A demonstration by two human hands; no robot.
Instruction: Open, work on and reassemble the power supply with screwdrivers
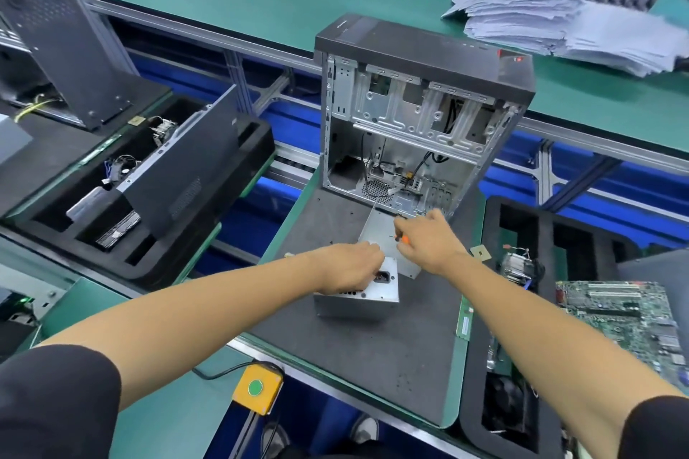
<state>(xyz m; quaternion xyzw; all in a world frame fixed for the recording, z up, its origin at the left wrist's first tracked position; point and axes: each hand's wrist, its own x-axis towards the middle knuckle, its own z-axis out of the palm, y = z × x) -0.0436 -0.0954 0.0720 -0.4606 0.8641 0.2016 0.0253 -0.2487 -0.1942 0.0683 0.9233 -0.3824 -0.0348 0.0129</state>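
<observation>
Your left hand [348,266] grips the power supply [367,285]; your right hand [428,242] pinches the orange screwdriver [402,239]; its cover looks on, so opening remains.

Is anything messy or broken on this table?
Nothing looks broken. The paper stack at the back right is untidy, its sheets fanned out and slipping sideways. The computer case stands open and stripped, but that fits the job. The power supply sits flat on the mat under both hands.
</observation>
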